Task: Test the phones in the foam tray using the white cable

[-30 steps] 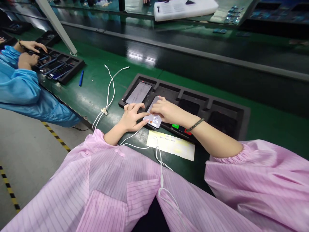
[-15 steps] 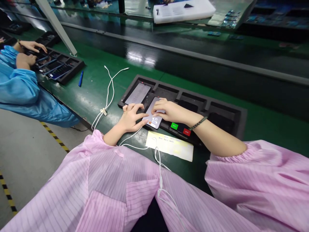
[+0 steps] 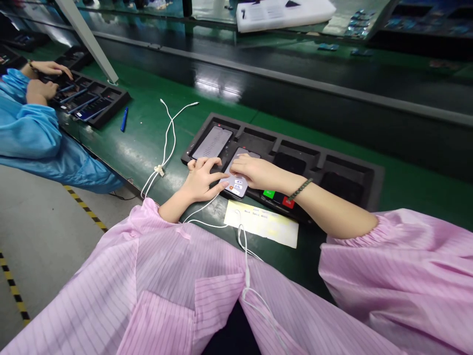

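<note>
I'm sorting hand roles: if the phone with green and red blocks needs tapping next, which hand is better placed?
Probably the right hand, nearer the green-and-red phone, its wrist beside the red block. The left hand is farther off, fingertips at the left edge of the pale phone between the hands.

The phone (image 3: 234, 177) is slim, with a dark edge and a lit screen of pale grey. It lies face up and slanted in the left half of the dark tray (image 3: 258, 143). Near its lower end, the screen shows small white patches with dark marks, too small to be read, and one orange-red dot.
</note>
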Demonstrator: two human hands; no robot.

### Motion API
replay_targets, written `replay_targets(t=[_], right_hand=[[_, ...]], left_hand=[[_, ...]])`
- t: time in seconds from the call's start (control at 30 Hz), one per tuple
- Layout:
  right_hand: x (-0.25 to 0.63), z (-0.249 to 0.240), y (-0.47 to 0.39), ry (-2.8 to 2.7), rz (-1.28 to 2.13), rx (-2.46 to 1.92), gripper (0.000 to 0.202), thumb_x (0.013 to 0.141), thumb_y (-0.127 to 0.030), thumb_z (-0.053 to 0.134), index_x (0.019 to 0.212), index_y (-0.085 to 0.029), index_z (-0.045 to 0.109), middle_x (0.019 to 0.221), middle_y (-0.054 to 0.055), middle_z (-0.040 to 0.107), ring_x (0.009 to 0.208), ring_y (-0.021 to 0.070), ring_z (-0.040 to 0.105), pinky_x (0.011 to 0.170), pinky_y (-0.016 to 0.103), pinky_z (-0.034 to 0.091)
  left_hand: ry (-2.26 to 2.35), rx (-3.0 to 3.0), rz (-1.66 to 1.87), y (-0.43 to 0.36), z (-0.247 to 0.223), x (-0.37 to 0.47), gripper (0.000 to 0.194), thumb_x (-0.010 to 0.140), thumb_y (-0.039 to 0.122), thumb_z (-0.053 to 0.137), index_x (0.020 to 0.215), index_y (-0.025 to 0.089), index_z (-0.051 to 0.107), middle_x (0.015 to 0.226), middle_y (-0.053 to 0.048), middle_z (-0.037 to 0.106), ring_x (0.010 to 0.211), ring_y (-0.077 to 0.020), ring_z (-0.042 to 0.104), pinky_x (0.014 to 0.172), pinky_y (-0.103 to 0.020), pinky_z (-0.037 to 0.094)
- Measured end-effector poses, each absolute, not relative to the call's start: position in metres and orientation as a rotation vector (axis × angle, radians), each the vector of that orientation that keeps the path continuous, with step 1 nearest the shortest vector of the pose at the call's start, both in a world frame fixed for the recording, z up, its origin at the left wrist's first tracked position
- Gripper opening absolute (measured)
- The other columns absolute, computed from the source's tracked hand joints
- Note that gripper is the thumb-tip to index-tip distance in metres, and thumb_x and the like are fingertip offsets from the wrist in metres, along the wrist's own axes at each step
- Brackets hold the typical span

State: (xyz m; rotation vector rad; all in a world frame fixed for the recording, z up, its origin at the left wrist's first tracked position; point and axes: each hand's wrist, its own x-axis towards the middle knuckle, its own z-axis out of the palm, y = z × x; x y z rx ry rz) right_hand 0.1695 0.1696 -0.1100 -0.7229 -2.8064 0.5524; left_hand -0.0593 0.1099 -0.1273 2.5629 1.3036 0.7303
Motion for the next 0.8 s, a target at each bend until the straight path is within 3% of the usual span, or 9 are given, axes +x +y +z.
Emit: replay_targets(t=[0.17, 0.27, 0.4, 0.57, 0.8], right_hand=[[0.177, -0.1, 0.17, -2.76, 0.752, -0.746, 0.019, 0.09, -0.021, 0.04, 0.078, -0.022, 0.054, 0.074, 0.006, 0.058, 0.077, 0.0228, 0.051, 0.078, 0.037, 0.042], [0.183, -0.09, 0.171, -2.651, 0.864, -0.777, 0.023, 0.096, -0.032, 0.042, 0.087, -0.022, 0.06, 0.084, 0.008, 0.064, 0.08, 0.0225, 0.056, 0.08, 0.038, 0.044], [0.184, -0.086, 0.172, -2.623, 0.943, -0.752, 0.026, 0.093, -0.039, 0.049, 0.095, -0.022, 0.068, 0.099, 0.01, 0.067, 0.091, 0.0241, 0.061, 0.086, 0.04, 0.047], [0.183, -0.09, 0.171, -2.629, 0.958, -0.754, 0.026, 0.092, -0.036, 0.048, 0.081, -0.021, 0.065, 0.091, 0.01, 0.066, 0.087, 0.0244, 0.061, 0.085, 0.041, 0.047], [0.198, -0.075, 0.169, -2.52, 1.064, -0.869, 0.03, 0.094, -0.047, 0.049, 0.081, -0.022, 0.059, 0.085, 0.007, 0.064, 0.081, 0.0224, 0.058, 0.081, 0.039, 0.046]], left_hand=[[1.312, 2.55, 0.709, 0.111, -0.127, -0.06, 0.047, 0.098, 0.061, 0.044, 0.11, 0.033, 0.079, 0.124, -0.01, 0.062, 0.114, -0.0304, 0.045, 0.091, -0.048, 0.023], [1.303, 2.543, 0.718, 0.111, -0.127, -0.061, 0.048, 0.098, 0.061, 0.043, 0.11, 0.032, 0.079, 0.124, -0.01, 0.063, 0.112, -0.0301, 0.045, 0.091, -0.048, 0.024], [1.296, 2.546, 0.724, 0.11, -0.127, -0.06, 0.049, 0.098, 0.062, 0.043, 0.11, 0.032, 0.079, 0.124, -0.01, 0.063, 0.113, -0.0305, 0.046, 0.091, -0.048, 0.023], [1.31, 2.571, 0.723, 0.11, -0.126, -0.059, 0.049, 0.098, 0.062, 0.042, 0.11, 0.032, 0.079, 0.123, -0.01, 0.063, 0.112, -0.0306, 0.046, 0.089, -0.048, 0.022], [1.309, 2.566, 0.756, 0.111, -0.13, -0.061, 0.047, 0.098, 0.062, 0.044, 0.107, 0.032, 0.08, 0.123, -0.01, 0.064, 0.113, -0.0306, 0.047, 0.088, -0.048, 0.022]])
